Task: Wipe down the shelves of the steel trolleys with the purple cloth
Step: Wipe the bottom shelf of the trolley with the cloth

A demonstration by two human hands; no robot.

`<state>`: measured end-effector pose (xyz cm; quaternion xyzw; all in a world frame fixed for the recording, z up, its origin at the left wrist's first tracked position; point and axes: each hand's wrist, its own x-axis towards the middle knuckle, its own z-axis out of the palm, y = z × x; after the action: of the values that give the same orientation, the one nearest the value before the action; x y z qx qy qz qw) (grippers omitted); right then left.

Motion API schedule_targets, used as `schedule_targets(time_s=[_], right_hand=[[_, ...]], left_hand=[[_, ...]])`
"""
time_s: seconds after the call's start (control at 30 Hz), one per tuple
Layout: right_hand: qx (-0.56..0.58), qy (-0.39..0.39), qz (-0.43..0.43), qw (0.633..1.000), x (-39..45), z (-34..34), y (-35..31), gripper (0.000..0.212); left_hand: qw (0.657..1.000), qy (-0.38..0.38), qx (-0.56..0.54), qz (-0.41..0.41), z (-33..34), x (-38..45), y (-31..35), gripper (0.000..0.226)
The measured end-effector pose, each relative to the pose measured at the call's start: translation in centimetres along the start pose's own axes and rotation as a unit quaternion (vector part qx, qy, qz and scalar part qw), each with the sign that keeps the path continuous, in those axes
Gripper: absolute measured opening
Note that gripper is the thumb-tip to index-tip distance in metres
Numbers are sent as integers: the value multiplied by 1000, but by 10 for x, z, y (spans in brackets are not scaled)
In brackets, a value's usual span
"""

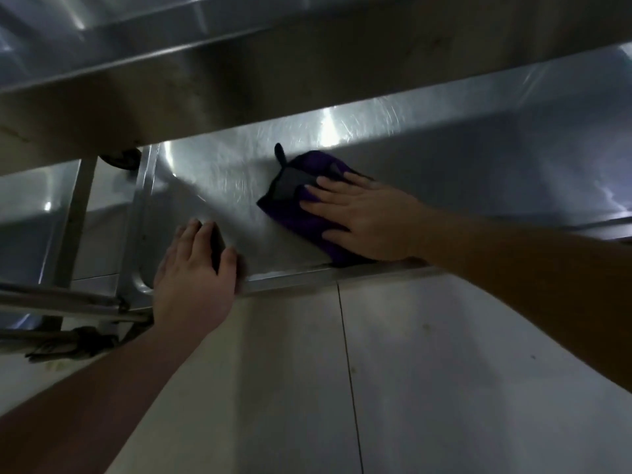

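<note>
Biggest thing in view is the upper shelf (239, 73) of the steel trolley, a big dull slab of metal running across the whole top of the frame, tilted down toward the left. Under it is the lower shelf (222, 186), which fills the middle band of the frame and shows bright glare patches and a lot of fine scratches. Its front lip runs along just below my hands.

Below that, the whole bottom half is pale floor tile (444, 371) with a thin grout line running down the middle.

Over at the left edge there's a trolley leg (77, 217) standing upright, with a dark caster wheel (121, 158) peeking out right under the upper shelf. Lower left has some steel tubing and something dark wrapped round it, too murky to say what.

The purple cloth (301, 213) is bunched up on the lower shelf, centre right of the frame, with a dark loop sticking up off its top edge. My right hand (366, 220) lies flat on top of it, fingers straight and a bit spread, pressing it onto the steel, grip not curled round anything.

My left hand (195, 268) is lower centre left, palm down on the shelf's front edge, fingers straight and close together, thumb out to the side, holding nothing.
</note>
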<state>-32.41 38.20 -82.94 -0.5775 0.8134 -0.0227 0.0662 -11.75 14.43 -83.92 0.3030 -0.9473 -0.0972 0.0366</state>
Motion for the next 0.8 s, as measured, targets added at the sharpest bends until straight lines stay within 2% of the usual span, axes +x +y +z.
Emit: schedule_targets(time_s=[0.07, 0.2, 0.27, 0.37, 0.47, 0.6, 0.8], right_hand=[[-11, 11, 41, 999, -4, -1, 35, 61], [13, 33, 233, 972, 13, -14, 106, 67], [40, 30, 307, 950, 34, -17, 119, 68], [76, 20, 365, 928, 77, -21, 107, 70], [97, 0, 317, 943, 116, -25, 76, 72], [54, 1, 153, 987, 136, -16, 16, 70], [7, -27, -14, 1000, 76, -4, -48, 77]], left_hand=[[1000, -5, 2, 1, -1, 1, -1, 77], [1000, -7, 6, -1, -5, 0, 1, 77], [1000, -5, 15, -2, -4, -1, 3, 77], [1000, -7, 20, -3, -4, -1, 4, 77], [1000, -6, 14, -9, -2, -1, 4, 70], [1000, -2, 2, -18, 0, -1, 6, 69], [999, 15, -21, -30, -1, -2, 8, 74]])
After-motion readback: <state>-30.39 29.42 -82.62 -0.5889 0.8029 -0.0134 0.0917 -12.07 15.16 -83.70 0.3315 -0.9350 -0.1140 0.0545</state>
